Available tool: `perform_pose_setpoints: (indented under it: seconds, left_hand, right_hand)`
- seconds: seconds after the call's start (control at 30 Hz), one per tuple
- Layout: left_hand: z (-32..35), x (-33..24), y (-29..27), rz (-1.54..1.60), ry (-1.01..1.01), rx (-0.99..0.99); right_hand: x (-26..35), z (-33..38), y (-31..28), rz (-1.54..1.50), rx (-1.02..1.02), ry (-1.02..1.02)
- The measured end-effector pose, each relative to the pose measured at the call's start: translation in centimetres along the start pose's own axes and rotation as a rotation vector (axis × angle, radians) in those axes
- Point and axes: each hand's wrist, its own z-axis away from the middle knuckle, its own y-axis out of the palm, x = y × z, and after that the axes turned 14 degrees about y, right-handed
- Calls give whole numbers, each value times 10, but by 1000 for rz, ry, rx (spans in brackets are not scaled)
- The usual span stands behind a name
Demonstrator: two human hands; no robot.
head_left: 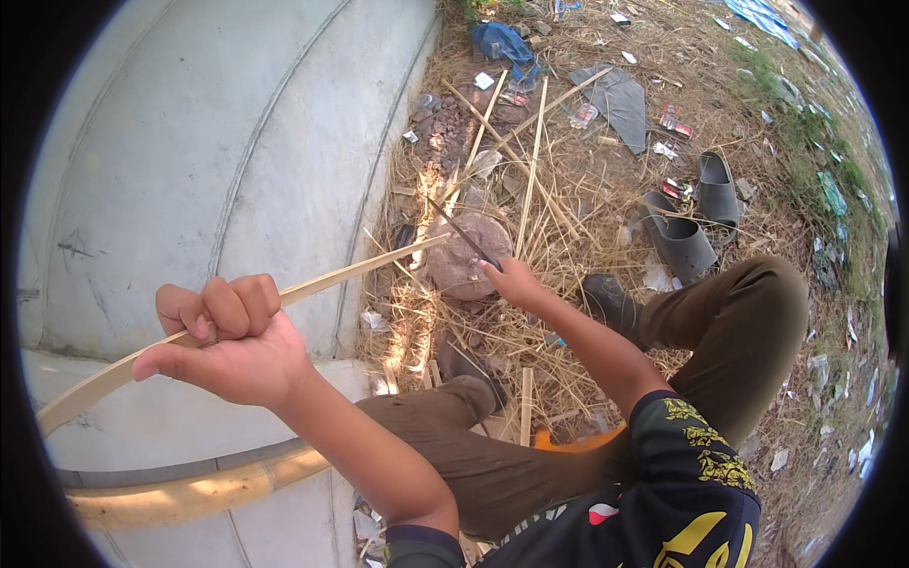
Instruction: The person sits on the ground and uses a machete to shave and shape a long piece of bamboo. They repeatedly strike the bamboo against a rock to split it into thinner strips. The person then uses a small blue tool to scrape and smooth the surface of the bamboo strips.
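Across the left side runs a long, pale bamboo strip [365,270], gripped in my left hand [237,331] with fingers curled round it. Its far end reaches over a round wooden block [473,270], and its near end bends down to the left. My right hand [516,282] is closed on the handle of a knife [464,232], whose thin dark blade points up and left. The blade lies close to the strip's tip above the block; whether they touch I cannot tell.
On the left stands a grey wall [237,142], with a thick bamboo pole [208,494] along its lower part. Shavings and loose bamboo strips [533,161] cover the ground. At right lie grey clogs [682,241]; a blue plastic sheet [505,45] and litter lie farther off.
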Motion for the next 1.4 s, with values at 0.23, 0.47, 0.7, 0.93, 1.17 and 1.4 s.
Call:
perform_pose_setpoints:
  seconds: [0.23, 0.47, 0.7, 0.93, 1.17, 1.4]
  left_hand:
    - [-5, 1, -20, -197, 48, -173]
    - [-6, 5, -22, -169, 41, -80]
    - [-6, 4, -8, -127, -4, -102]
    - [-12, 5, -2, -78, -30, -30]
    - [-6, 5, -12, -169, 3, -67]
    - [-8, 5, -6, -114, 18, -119]
  right_hand:
    - [79, 56, 6, -605, -289, -536]
    - [25, 7, 2, -137, -59, -103]
    - [71, 58, -9, -311, -385, -629]
    - [5, 18, -1, 100, -80, 54]
    - [76, 66, 9, 163, -70, -277]
    - [-78, -16, 30, 22, -211, 162]
